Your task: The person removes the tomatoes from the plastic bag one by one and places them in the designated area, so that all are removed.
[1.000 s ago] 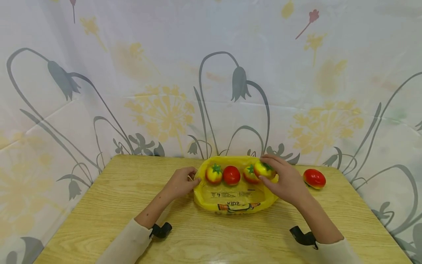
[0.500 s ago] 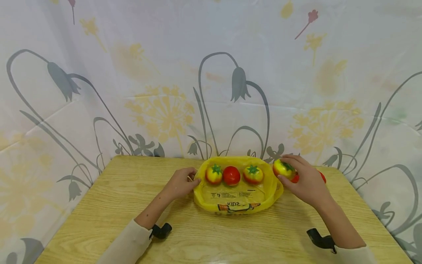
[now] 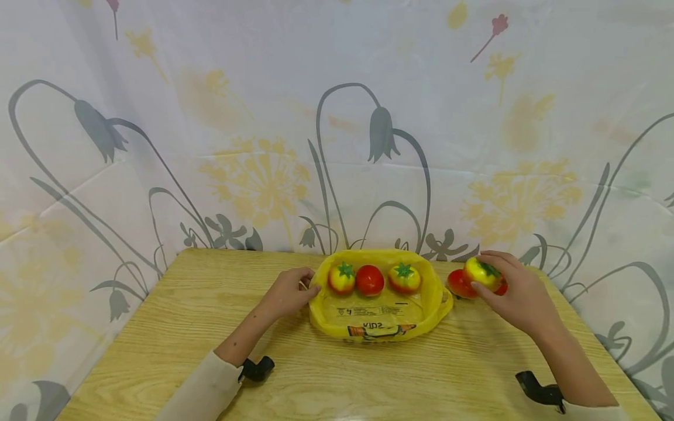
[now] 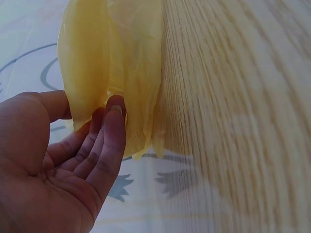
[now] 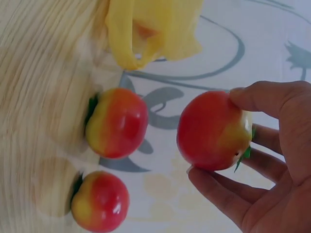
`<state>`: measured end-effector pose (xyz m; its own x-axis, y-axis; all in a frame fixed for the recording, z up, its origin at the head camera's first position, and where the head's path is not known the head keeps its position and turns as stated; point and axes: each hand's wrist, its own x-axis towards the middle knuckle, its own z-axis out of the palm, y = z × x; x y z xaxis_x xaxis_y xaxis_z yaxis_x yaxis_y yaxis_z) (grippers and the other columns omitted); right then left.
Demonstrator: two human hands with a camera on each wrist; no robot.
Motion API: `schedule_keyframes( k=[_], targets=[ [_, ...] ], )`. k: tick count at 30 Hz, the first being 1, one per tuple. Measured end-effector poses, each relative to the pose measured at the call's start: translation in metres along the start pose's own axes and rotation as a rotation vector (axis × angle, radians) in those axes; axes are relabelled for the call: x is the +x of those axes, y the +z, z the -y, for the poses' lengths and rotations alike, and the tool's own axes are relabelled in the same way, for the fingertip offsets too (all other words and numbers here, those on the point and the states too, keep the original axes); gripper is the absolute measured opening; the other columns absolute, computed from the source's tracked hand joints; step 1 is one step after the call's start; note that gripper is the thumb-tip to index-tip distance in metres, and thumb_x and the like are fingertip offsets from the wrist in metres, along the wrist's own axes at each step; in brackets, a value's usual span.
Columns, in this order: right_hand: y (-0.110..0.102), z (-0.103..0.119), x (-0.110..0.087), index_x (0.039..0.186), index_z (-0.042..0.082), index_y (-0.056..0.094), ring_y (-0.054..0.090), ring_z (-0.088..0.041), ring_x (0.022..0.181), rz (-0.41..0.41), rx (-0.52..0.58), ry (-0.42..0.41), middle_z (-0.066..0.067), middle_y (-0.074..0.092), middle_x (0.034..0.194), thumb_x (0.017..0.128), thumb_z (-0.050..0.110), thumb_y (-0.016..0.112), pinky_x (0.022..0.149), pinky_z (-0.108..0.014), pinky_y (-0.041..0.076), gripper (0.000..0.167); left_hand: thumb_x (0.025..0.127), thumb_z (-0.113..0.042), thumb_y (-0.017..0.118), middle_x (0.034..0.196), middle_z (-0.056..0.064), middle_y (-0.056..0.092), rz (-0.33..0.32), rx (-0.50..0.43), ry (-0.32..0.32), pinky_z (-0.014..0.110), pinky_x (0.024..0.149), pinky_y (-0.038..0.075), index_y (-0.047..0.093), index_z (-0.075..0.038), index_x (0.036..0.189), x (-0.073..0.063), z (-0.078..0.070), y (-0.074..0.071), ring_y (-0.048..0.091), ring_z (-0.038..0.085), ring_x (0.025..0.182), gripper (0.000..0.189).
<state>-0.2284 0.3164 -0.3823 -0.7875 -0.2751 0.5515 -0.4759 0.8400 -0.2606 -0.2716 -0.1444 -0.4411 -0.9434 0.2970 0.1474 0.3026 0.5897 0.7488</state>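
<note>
My left hand [image 3: 288,292] pinches the left rim of a yellow plastic bag [image 3: 381,318] between thumb and fingers; the left wrist view shows the thin bag [image 4: 90,53] between them. Inside the bag lie three toy tomatoes: one with green leaves up [image 3: 342,279], a red one [image 3: 370,280] and another leafy one [image 3: 404,279]. To the right of the bag, my right hand [image 3: 518,292] grips a red-and-yellow toy tomato [image 5: 209,131] by thumb and fingertips, raised off the table. Two more toy tomatoes rest below it, a nearer one [image 5: 117,123] and a farther one [image 5: 100,201].
The wooden table [image 3: 337,380] reaches back to a flower-printed cloth [image 3: 253,117] hanging behind it. A loose bag handle [image 3: 446,304] sticks out at the bag's right side. Black wrist mounts [image 3: 257,368] hang beneath both forearms.
My right hand has carried the toy tomato out of the bag and rightward, over the ones on the table. The bag's right side has been let go. My left hand has stayed put.
</note>
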Motion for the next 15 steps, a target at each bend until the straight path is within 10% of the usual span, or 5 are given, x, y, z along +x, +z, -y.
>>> schedule_keyframes(
  k=[7,15],
  targets=[
    [-0.010,-0.013,-0.002,0.136,0.000,0.065,0.066,-0.044,0.108,-0.003,-0.035,0.036,-0.023,0.061,0.139,0.086,0.012,0.087,0.077,-0.035,0.057,0.056,0.101,-0.015,0.071,0.093,0.003,0.066,-0.002,0.000,-0.007,0.028,0.058,0.052,0.073,-0.006,0.111,0.000,0.000,0.000,0.063,0.013,0.073,0.014],
    [-0.017,-0.024,-0.003,0.135,-0.001,0.065,0.062,-0.048,0.108,-0.008,0.004,0.076,-0.028,0.059,0.140,0.086,0.010,0.085,0.075,-0.007,0.042,0.054,0.101,-0.015,0.071,0.093,0.003,0.066,-0.002,0.004,-0.006,0.028,0.059,0.051,0.073,-0.007,0.110,0.000,0.001,0.000,0.062,0.013,0.074,0.013]
  ],
)
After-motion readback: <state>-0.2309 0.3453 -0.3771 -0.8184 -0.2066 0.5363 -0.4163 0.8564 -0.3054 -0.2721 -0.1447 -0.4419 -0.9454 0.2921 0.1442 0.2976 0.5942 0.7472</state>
